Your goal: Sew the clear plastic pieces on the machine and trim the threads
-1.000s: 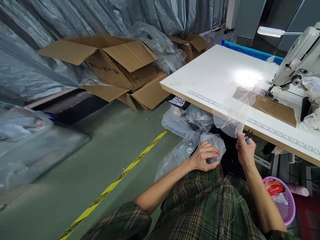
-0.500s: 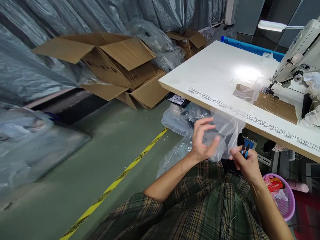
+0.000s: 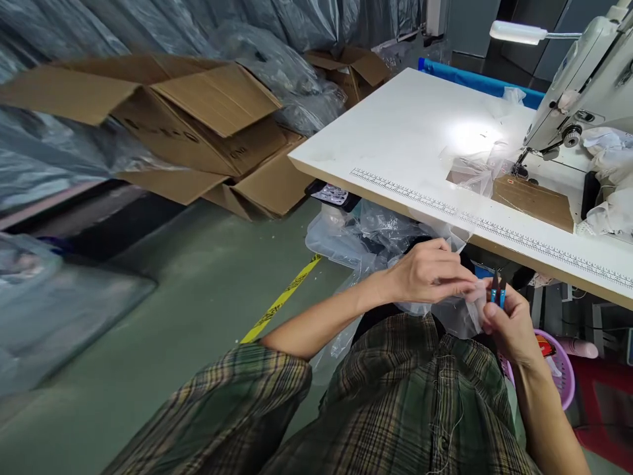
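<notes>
Sheer white fabric (image 3: 461, 318) hangs over my lap at the front edge of the sewing table (image 3: 390, 125). With fingers closed, my left hand (image 3: 428, 272) pinches the fabric's edge close to my right hand. In my right hand (image 3: 509, 324) are small blue-handled thread snips (image 3: 498, 297), their dark blades pointing up and slightly apart. The thumb and a finger of that same hand also grip the fabric's edge. More sheer fabric (image 3: 487, 173) lies on the tabletop, beside the foot of the sewing machine (image 3: 558, 99).
A printed ruler (image 3: 445, 206) runs along the table's front edge. Brown card (image 3: 537, 203) lies below the needle. Open cardboard boxes (image 3: 198, 128) and plastic sheeting stand at left. Under the table are a clear plastic bin (image 3: 329, 237) and, at right, a purple basket (image 3: 568, 379).
My left hand has moved right and down from an open, spread pose and closed on the fabric beside my right hand. The view has shifted right. The snips stay in my right hand.
</notes>
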### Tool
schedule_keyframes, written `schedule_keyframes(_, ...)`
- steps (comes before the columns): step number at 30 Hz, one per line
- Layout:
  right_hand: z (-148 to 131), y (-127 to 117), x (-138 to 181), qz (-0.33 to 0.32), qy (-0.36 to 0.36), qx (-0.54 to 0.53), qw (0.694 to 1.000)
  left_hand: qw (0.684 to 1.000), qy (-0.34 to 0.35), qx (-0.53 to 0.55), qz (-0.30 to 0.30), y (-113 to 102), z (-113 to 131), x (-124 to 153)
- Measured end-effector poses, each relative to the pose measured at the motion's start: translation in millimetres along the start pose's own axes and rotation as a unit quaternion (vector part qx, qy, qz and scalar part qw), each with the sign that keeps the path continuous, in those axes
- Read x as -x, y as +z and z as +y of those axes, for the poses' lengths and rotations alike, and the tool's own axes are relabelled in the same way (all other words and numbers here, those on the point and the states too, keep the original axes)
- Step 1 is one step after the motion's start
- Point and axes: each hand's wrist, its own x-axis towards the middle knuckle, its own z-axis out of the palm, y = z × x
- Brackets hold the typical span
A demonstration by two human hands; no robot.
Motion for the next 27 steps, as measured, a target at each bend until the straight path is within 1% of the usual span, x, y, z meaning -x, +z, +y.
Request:
schedule_keyframes(3, -5.1, 4.6, -4.3, 0.036, -0.007, 0.059, 0.998, 0.995, -0.057, 0.057, 0.055, 3.1, 1.0, 3.2)
schedule_keyframes(4, -6.5, 5.6, -5.6, 0.048, -0.011, 0.079, 0.996, 0.991, -0.076, 0.086, 0.062, 2.5, 2.5, 4.6)
schedule_keyframes(6, -7.4, 6.0, -8.1, 0.067, -0.025, 0.113, 0.991, 0.978, -0.123, 0.163, 0.052, 0.2, 5.7, 6.8)
schedule_keyframes(7, -6.9, 5.5, -9.1, 0.068, -0.030, 0.127, 0.989, 0.966, -0.153, 0.206, 0.041, -0.8, 6.8, 7.6)
schedule_keyframes(9, -4.8, 3.9, -10.9, 0.062, -0.034, 0.144, 0.987, 0.931, -0.221, 0.288, 0.022, -1.8, 7.8, 9.0)
schedule_keyframes(11, -2.4, 2.7, -12.2, 0.053, -0.032, 0.148, 0.987, 0.897, -0.277, 0.345, 0.022, -0.9, 7.2, 10.0)
schedule_keyframes(12, -1.4, 2.4, -12.7, 0.052, -0.031, 0.147, 0.987, 0.885, -0.293, 0.362, 0.026, 0.0, 6.7, 10.5)
schedule_keyframes(13, -0.6, 2.5, -13.3, 0.050, -0.028, 0.144, 0.988, 0.877, -0.301, 0.373, 0.030, 0.9, 6.1, 10.8)
schedule_keyframes(15, 0.3, 3.1, -14.3, 0.049, -0.017, 0.131, 0.990, 0.873, -0.302, 0.382, 0.032, 2.4, 5.3, 11.2)
schedule_keyframes(20, -0.9, 4.9, -16.0, 0.044, 0.004, 0.120, 0.992, 0.884, -0.291, 0.367, 0.013, 2.9, 4.8, 11.8)
schedule_keyframes(24, -2.7, 5.7, -14.3, 0.036, -0.002, 0.133, 0.990, 0.885, -0.303, 0.354, 0.015, 3.9, 4.1, 12.9)
schedule_keyframes(27, -1.0, 4.7, -11.5, 0.030, -0.023, 0.171, 0.985, 0.894, -0.300, 0.331, 0.018, 4.7, 3.2, 13.1)
